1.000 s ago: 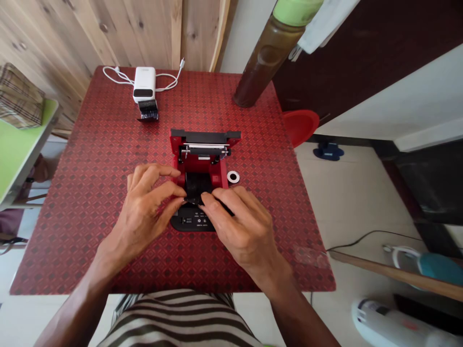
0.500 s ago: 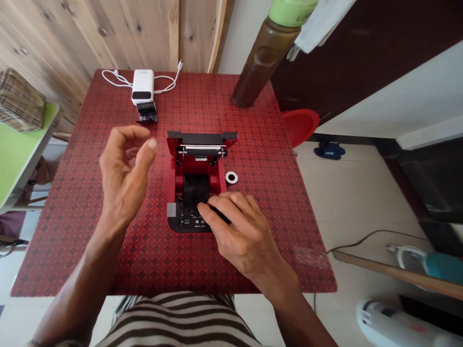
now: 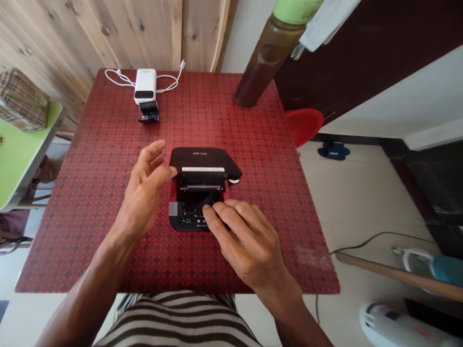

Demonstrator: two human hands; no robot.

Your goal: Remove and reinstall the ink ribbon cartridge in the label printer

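A small red and black label printer (image 3: 197, 226) sits on the patterned red table, its black lid (image 3: 206, 156) partly lowered over the paper bay. My left hand (image 3: 148, 185) is at the lid's left side, fingers apart, the thumb tip at or very near the lid's edge. At the printer's front right, my right hand (image 3: 246, 231) has thumb and fingers closed on what looks like the end of a black strip (image 3: 207, 198) coming from the bay. The fingers partly hide this grip. A white ring-shaped core (image 3: 234, 181) shows just beyond the lid's right corner.
A white device (image 3: 145, 86) with a white cable and a black crumpled piece (image 3: 149, 112) lies at the table's back left. A tall brown bottle (image 3: 269, 58) with a green cap stands at the back right. Beside the table's right edge is a red stool (image 3: 306, 125).
The printer's lid has swung down from standing upright, now covering the rear of the bay. My left hand has moved right to the lid's side. My right hand stays at the front.
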